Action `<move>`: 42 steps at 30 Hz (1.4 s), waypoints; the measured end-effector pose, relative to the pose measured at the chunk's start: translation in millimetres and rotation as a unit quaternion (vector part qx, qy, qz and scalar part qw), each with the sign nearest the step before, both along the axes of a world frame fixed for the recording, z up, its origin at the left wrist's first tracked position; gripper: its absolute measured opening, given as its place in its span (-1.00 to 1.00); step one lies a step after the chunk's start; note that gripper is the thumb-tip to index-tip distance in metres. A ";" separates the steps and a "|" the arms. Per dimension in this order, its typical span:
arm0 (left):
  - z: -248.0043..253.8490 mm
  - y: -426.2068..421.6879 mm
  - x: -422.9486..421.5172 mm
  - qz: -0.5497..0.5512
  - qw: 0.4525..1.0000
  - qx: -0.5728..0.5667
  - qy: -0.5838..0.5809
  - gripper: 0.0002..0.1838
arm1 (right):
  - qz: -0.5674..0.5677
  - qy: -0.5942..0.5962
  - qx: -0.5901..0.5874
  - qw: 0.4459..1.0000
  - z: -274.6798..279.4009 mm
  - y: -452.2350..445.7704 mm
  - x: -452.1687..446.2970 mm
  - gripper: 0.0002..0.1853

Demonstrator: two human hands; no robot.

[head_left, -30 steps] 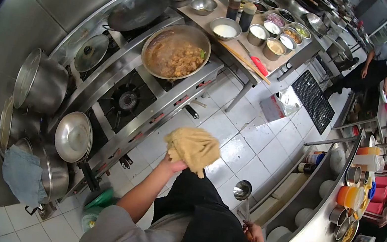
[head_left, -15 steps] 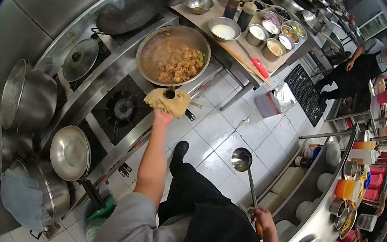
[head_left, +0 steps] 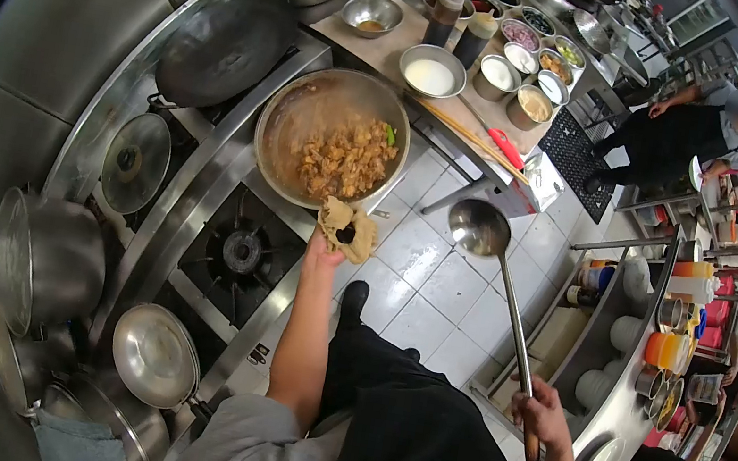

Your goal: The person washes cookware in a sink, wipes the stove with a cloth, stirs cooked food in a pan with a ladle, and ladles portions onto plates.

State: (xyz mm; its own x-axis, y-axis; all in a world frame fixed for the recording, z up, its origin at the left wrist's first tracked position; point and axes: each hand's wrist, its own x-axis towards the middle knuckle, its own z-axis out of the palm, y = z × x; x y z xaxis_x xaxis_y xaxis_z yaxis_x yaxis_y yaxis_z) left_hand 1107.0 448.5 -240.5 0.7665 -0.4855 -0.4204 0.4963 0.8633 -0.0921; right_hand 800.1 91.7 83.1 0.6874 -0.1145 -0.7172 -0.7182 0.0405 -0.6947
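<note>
My left hand is closed around the handle of a deep steel wok, with a folded yellow cloth between palm and handle. Steaming brown chunks of food lie in the wok, with a bit of green at their right edge. The wok is tilted a little toward me near the stove's front edge. My right hand is closed on the wooden grip of a long steel ladle. The ladle's bowl hangs over the floor, apart from the wok, and looks bare inside.
A gas burner sits left of my forearm. A black wok, a glass lid and stacked pans line the stove. Beyond stands a table with a milky bowl and a red-handled tool. A co-worker stands far right.
The ladle has risen and come closer to the wok, with my right hand shifting right. My view has turned slightly. The wok now appears larger, and my left hand stays on its handle.
</note>
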 end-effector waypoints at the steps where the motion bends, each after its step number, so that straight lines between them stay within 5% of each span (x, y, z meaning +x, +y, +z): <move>1: -4.9 4.7 3.9 -0.033 0.999 -0.019 -0.019 -0.57 | 0.046 0.029 -0.065 0.996 7.7 5.2 23.2 -0.62; 2: 24.3 3.6 3.0 -0.038 0.998 0.043 0.020 -0.62 | 0.091 0.057 -0.130 0.986 15.3 12.2 51.8 -0.60; 5: 3.4 3.5 5.2 -0.050 0.996 0.043 -0.054 -0.64 | 0.260 -0.143 -0.374 0.879 17.9 52.5 138.6 -0.54; 8: 37.8 5.9 5.2 -0.083 0.995 0.028 -0.056 -0.64 | 0.314 -0.258 -0.442 0.800 -25.8 69.3 212.8 -0.44; 13: 40.1 6.6 4.9 -0.053 0.996 0.066 0.013 -0.59 | 0.405 -0.265 -0.526 0.699 -59.2 98.2 310.1 -0.42; 14: 66.9 11.6 1.2 -0.091 0.991 0.018 -0.094 -0.55 | 0.412 -0.259 -0.536 0.690 -61.8 104.3 321.4 -0.42; 16: 40.0 13.1 0.5 -0.073 0.993 -0.001 -0.091 -0.53 | 0.425 -0.244 -0.554 0.673 -67.2 114.2 336.2 -0.42; 20: 30.3 27.1 -19.2 -0.050 0.994 -0.035 -0.089 -0.48 | 0.404 -0.223 -0.535 0.708 -95.7 119.1 324.6 -0.42; 23: 13.3 52.4 -71.2 -0.010 0.997 0.070 0.044 -0.46 | 0.322 -0.281 -0.483 0.764 -122.6 117.2 292.2 -0.42; 25: 41.7 72.2 -107.7 -0.070 0.990 0.120 0.001 -0.47 | 0.263 -0.320 -0.428 0.803 -135.8 115.0 260.2 -0.43; 26: 38.6 85.5 -124.0 -0.159 0.966 0.206 -0.011 -0.52 | 0.222 -0.245 -0.365 0.870 -112.9 123.9 245.1 -0.45; 27: 36.3 93.8 -133.7 -0.243 0.925 0.292 -0.029 -0.56 | 0.177 -0.315 -0.332 0.871 -128.0 118.3 224.1 -0.47; 28: 45.9 92.0 -136.7 -0.392 0.811 0.416 -0.126 -0.60 | 0.099 -0.153 -0.165 0.969 -88.2 125.9 207.9 -0.46; 29: 67.3 85.5 -135.1 -0.511 0.650 0.518 -0.221 -0.64 | 0.058 -0.135 -0.088 0.985 -80.1 119.4 186.8 -0.46; 31: 118.7 53.5 -114.9 -0.506 0.549 0.555 -0.366 -0.67 | -0.003 -0.131 -0.027 0.991 -77.7 99.8 139.8 -0.47; 32: 147.5 28.8 -96.7 -0.524 0.513 0.565 -0.379 -0.65 | -0.028 -0.132 -0.044 0.990 -77.2 87.6 114.9 -0.47; 35: 168.3 -46.7 -40.4 -0.417 0.522 0.589 -0.455 -0.67 | -0.128 -0.135 -0.070 0.980 -64.6 59.7 35.0 -0.45; 38: 243.0 -149.8 35.4 -0.343 0.530 0.586 -0.507 -0.70 | -0.274 -0.107 -0.035 0.955 -56.2 47.2 -43.4 -0.45; 40: 188.0 -207.3 115.1 -0.244 0.333 0.698 -0.585 -0.61 | -0.362 -0.084 -0.064 0.926 -51.3 54.1 -84.2 -0.45; 41: 134.9 -233.3 170.8 -0.214 0.291 0.707 -0.608 -0.54 | -0.364 -0.079 -0.079 0.925 -64.5 53.1 -115.1 -0.46; 42: 149.9 -257.4 181.1 -0.264 0.337 0.671 -0.606 -0.47 | -0.410 -0.083 -0.056 0.906 -64.6 60.1 -139.3 -0.47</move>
